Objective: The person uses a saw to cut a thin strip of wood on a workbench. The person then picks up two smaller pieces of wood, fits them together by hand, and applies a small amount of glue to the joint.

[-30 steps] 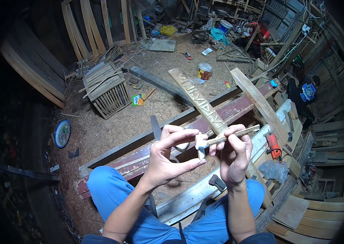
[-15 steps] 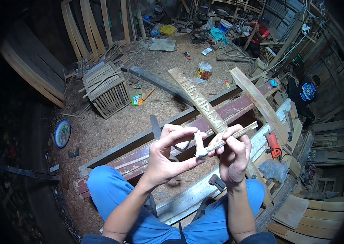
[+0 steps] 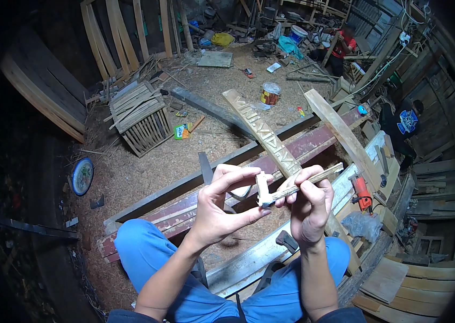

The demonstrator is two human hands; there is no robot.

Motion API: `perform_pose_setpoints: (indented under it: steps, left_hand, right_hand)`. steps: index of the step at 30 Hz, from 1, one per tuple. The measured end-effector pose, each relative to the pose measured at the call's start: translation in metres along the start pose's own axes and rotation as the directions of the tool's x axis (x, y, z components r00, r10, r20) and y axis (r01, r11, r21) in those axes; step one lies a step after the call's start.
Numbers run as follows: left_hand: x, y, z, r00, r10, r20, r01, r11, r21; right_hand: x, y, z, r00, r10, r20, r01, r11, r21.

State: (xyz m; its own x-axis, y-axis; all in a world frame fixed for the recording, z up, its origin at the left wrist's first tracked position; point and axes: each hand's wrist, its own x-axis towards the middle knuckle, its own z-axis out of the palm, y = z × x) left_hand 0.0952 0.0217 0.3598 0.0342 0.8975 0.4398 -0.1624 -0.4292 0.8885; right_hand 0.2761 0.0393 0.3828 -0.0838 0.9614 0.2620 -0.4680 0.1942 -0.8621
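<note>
My left hand point(image 3: 219, 202) pinches a small, pale, angular wooden piece point(image 3: 262, 188) between thumb and fingertips, above my lap. A thin, rough-edged wooden stick point(image 3: 322, 175) is gripped in my right hand point(image 3: 312, 207), slanting up to the right. Its near end meets the lower corner of the small piece, where a dark bluish spot shows. Just beyond my hands lies a long wooden board point(image 3: 260, 129) with raised, angular wooden shapes along its face. My fingers partly cover both held pieces.
Painted maroon beams point(image 3: 303, 145) cross in front of my knees. An orange power tool point(image 3: 362, 194) and a clear plastic bag point(image 3: 362, 225) lie at the right. Beyond are a tin can point(image 3: 270, 96), a slatted wooden crate point(image 3: 141, 121) and two people, one in red point(image 3: 343, 47).
The stick has shifted slightly, its far end now a little lower and further right. Its near end stays at the small piece's corner; my left hand has hardly moved.
</note>
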Motion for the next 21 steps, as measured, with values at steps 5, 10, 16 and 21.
perform_pose_setpoints:
  steps: [5,10,16,21]
  left_hand:
    - [-0.0013,-0.0002,-0.0015,0.999,-0.028,-0.016,0.028,1.0,0.004]
    - [-0.001,-0.0025,-0.0053,1.0,-0.004,0.03,0.001,0.994,0.112]
    - [-0.0001,0.0029,0.0014,0.998,-0.059,-0.037,0.057,0.998,-0.033]
    - [0.0001,0.0024,-0.0009,0.999,-0.041,-0.026,0.043,0.997,0.068]
  right_hand:
    - [-0.0002,-0.0064,0.0088,0.998,0.017,-0.063,-0.012,0.997,0.074]
    - [0.0008,-0.0083,0.0099,0.998,0.0,-0.06,0.005,0.995,0.095]
    - [-0.0017,-0.0013,0.0045,0.999,-0.003,-0.052,0.006,0.998,0.055]
    - [0.0011,-0.0066,0.0092,0.998,-0.02,-0.064,0.025,0.997,0.068]
